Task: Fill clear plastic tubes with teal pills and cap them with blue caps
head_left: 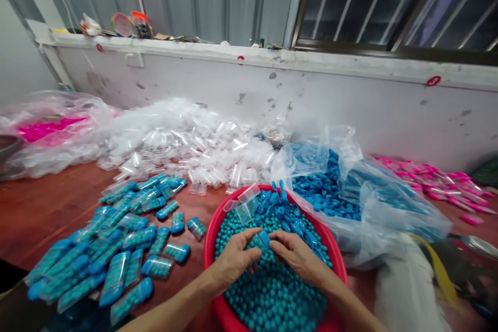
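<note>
Both my hands work over a red basin [210, 233] full of small teal balls [272, 295]. My left hand [235, 257] and my right hand [295, 254] meet in the middle, fingers pinched round a small clear tube with a blue cap [263, 238]. Loose blue caps [288, 212] and a few empty clear tubes [245, 205] lie at the basin's far side. To the left, a heap of filled, capped tubes [112, 254] lies on the red-brown table [39, 207].
A pile of empty clear tubes [187, 145] spreads behind the basin. A plastic bag of blue caps [334, 187] sits to the right, pink pieces [439, 181] beyond it, and a bag of pink parts [46, 129] at far left. A white wall ledge [249, 57] runs behind.
</note>
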A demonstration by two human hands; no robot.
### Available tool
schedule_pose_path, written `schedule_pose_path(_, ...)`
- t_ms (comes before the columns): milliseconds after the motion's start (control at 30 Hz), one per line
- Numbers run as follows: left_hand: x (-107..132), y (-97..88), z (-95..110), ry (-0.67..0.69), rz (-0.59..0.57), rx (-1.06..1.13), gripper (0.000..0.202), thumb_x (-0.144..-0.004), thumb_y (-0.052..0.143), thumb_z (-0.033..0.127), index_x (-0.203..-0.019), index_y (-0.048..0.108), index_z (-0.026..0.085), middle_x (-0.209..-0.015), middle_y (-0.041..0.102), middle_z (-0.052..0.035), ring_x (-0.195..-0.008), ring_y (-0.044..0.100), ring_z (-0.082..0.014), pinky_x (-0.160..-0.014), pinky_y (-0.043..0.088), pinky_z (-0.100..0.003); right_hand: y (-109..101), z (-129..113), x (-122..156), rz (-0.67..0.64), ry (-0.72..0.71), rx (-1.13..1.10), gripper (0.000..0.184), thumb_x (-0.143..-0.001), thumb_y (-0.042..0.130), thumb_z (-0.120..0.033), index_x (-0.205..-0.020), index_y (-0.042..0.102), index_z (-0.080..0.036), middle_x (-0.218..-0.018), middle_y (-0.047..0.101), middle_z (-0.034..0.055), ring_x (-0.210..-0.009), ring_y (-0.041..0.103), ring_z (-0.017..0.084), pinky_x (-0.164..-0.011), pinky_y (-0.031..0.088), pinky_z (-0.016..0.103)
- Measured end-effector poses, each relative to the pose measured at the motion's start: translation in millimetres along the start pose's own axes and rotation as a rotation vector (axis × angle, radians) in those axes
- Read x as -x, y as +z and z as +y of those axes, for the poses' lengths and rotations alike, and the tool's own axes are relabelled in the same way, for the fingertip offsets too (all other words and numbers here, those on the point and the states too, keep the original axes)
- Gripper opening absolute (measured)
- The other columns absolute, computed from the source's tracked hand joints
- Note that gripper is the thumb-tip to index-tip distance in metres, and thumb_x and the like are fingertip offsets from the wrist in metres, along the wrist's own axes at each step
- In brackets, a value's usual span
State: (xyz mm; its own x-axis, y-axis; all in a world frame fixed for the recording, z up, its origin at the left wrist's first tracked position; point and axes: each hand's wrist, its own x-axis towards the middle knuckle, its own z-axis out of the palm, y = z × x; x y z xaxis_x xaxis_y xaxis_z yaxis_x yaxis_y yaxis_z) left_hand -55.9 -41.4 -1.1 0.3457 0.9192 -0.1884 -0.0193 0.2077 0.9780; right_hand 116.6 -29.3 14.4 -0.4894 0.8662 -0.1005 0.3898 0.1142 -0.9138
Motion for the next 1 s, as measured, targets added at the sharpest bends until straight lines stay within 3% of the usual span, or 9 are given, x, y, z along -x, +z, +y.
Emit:
schedule_pose_path(100, 1, 1.2, 2, -0.028, -0.033, 0.053, 0.061, -0.064, 0.051, 0.015, -0.124, 0.038, 0.010, -0.080, 0.058, -0.0018, -0.047, 0.050, -0.0072, -0.039, 0.040, -0.018, 1, -1, -3, -0.009, 0.004, -0.083, 0.024, -0.084, 0.042, -0.032, -0.096, 0.057, -0.017, -0.057, 0.048, -0.0040, -0.052, 0.042, 0.010, -0.051, 0.033, 0.021)
schedule_pose_path(267, 3, 2.7, 5, -0.064, -0.002, 0.094, 0.064, -0.065, 0.054, 0.021, -0.125, 0.034, 0.014, -0.096, 0.056, -0.0060, -0.046, 0.054, -0.0076, -0.034, 0.039, -0.018, 4, -2, -6, 0.103, -0.047, -0.131, 0.025, -0.083, 0.044, -0.032, -0.090, 0.063, -0.017, -0.060, 0.052, -0.0020, -0.056, 0.046, 0.012, -0.054, 0.036, 0.022)
schedule_pose_path(433, 1, 2.6, 1, -0.052, 0.007, 0.146, 0.062, -0.067, 0.058, 0.025, -0.123, 0.036, 0.011, -0.074, 0.057, -0.0009, -0.039, 0.049, -0.0063, -0.030, 0.037, -0.015, 13, 0, -10, 0.187, -0.052, -0.092, 0.028, -0.083, 0.044, -0.035, -0.077, 0.064, -0.017, -0.059, 0.052, -0.0019, -0.056, 0.046, 0.012, -0.052, 0.036, 0.022)
schedule_pose_path(567, 1, 0.5, -2, -0.038, -0.007, 0.244, 0.065, -0.068, 0.061, 0.032, -0.124, 0.034, 0.014, -0.072, 0.057, 0.0000, -0.040, 0.052, -0.0074, -0.030, 0.036, -0.014, 18, -1, -14, 0.231, -0.011, -0.106, 0.032, -0.082, 0.045, -0.038, -0.068, 0.062, -0.016, -0.055, 0.052, -0.0022, -0.052, 0.046, 0.012, -0.050, 0.036, 0.022)
schedule_pose_path(700, 3, -0.3, 0, -0.041, 0.005, 0.306, 0.067, -0.067, 0.062, 0.035, -0.125, 0.032, 0.015, -0.067, 0.054, 0.0021, -0.039, 0.052, -0.0076, -0.030, 0.037, -0.015, 20, -9, -11, 0.297, -0.074, 0.010, 0.031, -0.083, 0.044, -0.037, -0.074, 0.065, -0.017, -0.063, 0.058, -0.0011, -0.060, 0.051, 0.013, -0.056, 0.039, 0.022)
schedule_pose_path(833, 4, 2.0, 5, -0.049, 0.087, 0.239, 0.058, -0.069, 0.058, 0.033, -0.119, 0.037, 0.015, -0.060, 0.050, 0.0051, -0.034, 0.046, -0.0055, -0.027, 0.031, -0.013, 21, -17, -3, 0.238, -0.181, 0.127, 0.027, -0.086, 0.041, -0.031, -0.084, 0.065, -0.018, -0.073, 0.062, 0.0003, -0.068, 0.054, 0.015, -0.065, 0.041, 0.023)
schedule_pose_path(1000, 9, 3.6, 5, -0.056, 0.154, 0.120, 0.038, -0.072, 0.053, 0.032, -0.105, 0.043, 0.018, -0.069, 0.052, 0.0048, -0.031, 0.039, -0.0017, -0.026, 0.025, -0.013, 13, -18, -1, 0.108, -0.257, 0.301, 0.025, -0.086, 0.040, -0.023, -0.076, 0.062, -0.017, -0.069, 0.056, -0.0001, -0.065, 0.052, 0.013, -0.063, 0.039, 0.024)
